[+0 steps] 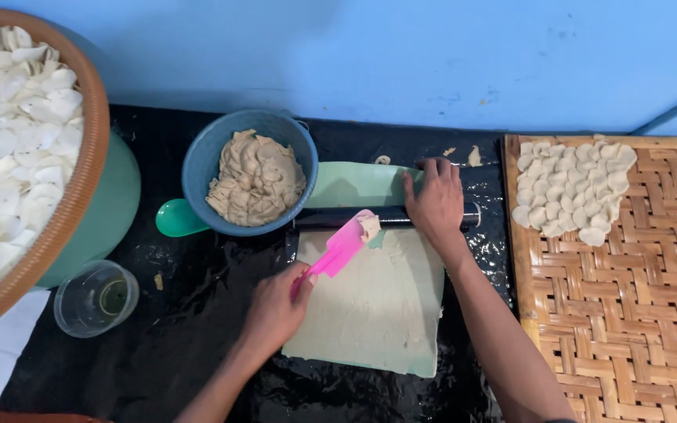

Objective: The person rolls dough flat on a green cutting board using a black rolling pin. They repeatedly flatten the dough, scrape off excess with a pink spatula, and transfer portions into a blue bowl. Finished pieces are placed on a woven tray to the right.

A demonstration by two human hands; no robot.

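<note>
My left hand [276,307] grips the handle of a pink spatula [343,244], whose blade carries a lump of beige dough near a black rolling pin [338,217]. My right hand [435,199] rests on the rolling pin, pressing it down across a pale green board [354,182]. A thin sheet of rolled dough [378,305] covers the board's near part. Left of the board stands a blue bowl [197,164] heaped with beige dough [256,178].
A woven bamboo tray [628,313] at the right holds several small round dough pieces [570,192]. A big basket [80,180] of white chips sits at the left on a green tub. A clear plastic cup [95,298] and a green scoop [175,219] lie on black plastic sheeting [190,329].
</note>
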